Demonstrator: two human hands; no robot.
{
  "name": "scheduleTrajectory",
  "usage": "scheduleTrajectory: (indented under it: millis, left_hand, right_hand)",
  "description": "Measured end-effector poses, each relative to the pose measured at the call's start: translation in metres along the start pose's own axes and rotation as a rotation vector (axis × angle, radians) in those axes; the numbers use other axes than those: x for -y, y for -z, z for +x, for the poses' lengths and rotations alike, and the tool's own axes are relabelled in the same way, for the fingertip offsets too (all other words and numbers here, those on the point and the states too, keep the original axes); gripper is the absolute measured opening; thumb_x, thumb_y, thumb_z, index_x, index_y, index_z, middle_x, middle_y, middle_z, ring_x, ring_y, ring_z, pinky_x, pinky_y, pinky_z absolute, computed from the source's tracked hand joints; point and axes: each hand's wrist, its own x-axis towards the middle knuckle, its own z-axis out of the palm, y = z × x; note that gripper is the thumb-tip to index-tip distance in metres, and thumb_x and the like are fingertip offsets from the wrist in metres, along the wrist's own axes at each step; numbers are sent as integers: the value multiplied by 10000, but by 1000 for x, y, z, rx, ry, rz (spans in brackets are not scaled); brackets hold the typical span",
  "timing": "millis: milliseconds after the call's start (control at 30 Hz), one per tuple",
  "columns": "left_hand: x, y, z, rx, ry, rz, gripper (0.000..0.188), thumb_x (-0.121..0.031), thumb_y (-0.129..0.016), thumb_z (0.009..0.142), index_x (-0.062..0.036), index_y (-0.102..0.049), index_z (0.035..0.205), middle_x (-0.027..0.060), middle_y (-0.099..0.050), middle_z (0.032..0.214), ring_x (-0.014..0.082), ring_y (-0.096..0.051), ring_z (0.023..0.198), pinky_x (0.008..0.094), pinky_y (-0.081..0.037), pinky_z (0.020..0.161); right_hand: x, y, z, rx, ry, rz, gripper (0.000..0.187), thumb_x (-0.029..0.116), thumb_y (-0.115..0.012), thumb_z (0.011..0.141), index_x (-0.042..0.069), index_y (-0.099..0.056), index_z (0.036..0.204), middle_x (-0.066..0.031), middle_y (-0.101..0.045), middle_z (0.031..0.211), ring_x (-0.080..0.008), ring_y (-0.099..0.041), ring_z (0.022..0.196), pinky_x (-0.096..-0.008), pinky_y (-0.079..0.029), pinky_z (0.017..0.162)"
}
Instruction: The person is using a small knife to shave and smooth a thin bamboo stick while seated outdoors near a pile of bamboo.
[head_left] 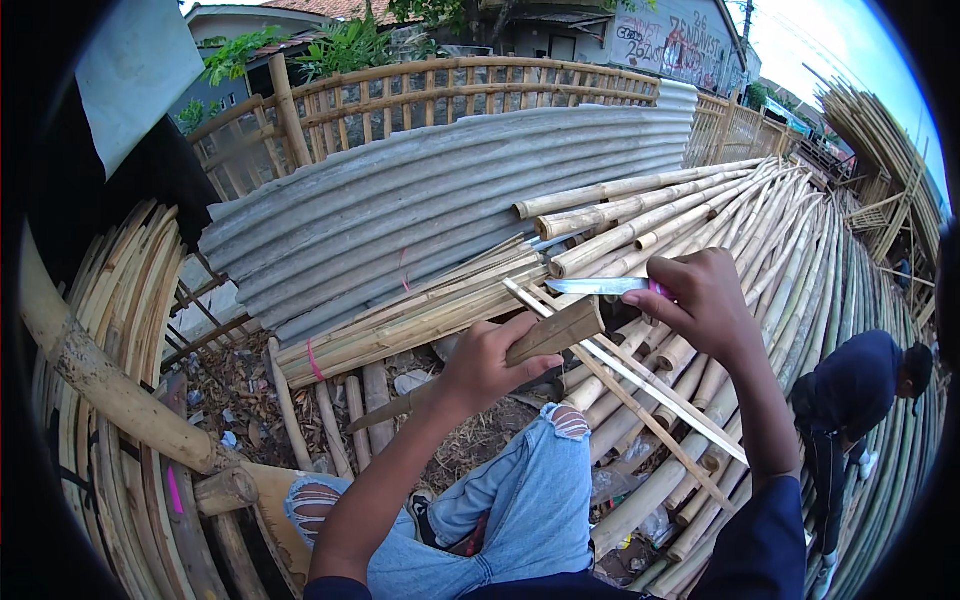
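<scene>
My left hand (490,362) grips a short flat piece of split bamboo (560,330), holding it over my raised knee in torn blue jeans (520,490). My right hand (700,300) is closed on a knife with a pink handle; its blade (595,286) points left, just above the bamboo piece. Thin pale bamboo slats (640,385) run diagonally under both hands, from near the blade down to the right.
A big pile of long bamboo poles (700,215) spreads right and behind. Corrugated metal sheets (420,210) lean over a bamboo fence (450,95). Curved bamboo strips (120,300) stack at left. Another person in dark clothes (860,390) crouches at right. Dry litter covers the ground (240,390).
</scene>
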Motion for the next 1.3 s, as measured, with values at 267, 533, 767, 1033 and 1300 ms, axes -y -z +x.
scheduleTrajectory:
  millis: [267, 533, 767, 1033, 1300]
  left_hand:
    - [2, -11, 1, -108, -53, 95, 515, -468, -709, 740, 13, -563, 855, 118, -514, 557, 199, -538, 500, 328, -403, 491]
    - [13, -23, 18, -207, -100, 304, 455, -408, -712, 765, 13, -557, 838, 106, -546, 547, 216, -540, 451, 327, -411, 454]
    - [11, -30, 12, -245, -106, 331, 460, -425, -709, 759, 4, -571, 850, 140, -616, 620, 280, -640, 559, 354, -494, 495]
    - [8, -33, 12, -354, -113, 453, 441, -427, -707, 759, -16, -577, 851, 109, -598, 560, 267, -629, 507, 354, -495, 467]
    - [17, -36, 17, -509, -152, 594, 450, -518, -652, 775, -76, -621, 850, 66, -548, 464, 226, -584, 406, 337, -436, 374]
  right_hand:
    - [-2, -6, -17, 34, 165, 47, 513, 560, -543, 821, 113, -500, 573, -35, -416, 418, -225, -420, 362, -354, -299, 412]
    - [-1, -2, -2, -134, 221, -241, 511, 575, -522, 834, 125, -488, 595, 4, -429, 424, -155, -432, 342, -306, -299, 371]
    - [-9, -3, 1, -160, 124, -195, 466, 520, -618, 789, 124, -482, 584, -2, -425, 443, -167, -443, 375, -319, -322, 416]
    - [-4, -9, 9, -326, -68, -345, 415, 453, -682, 762, 114, -509, 594, 1, -495, 486, -151, -483, 402, -323, -347, 439]
    - [39, -38, -10, -234, -51, -119, 393, 448, -670, 776, 120, -536, 606, -20, -531, 499, -183, -536, 418, -297, -388, 417]
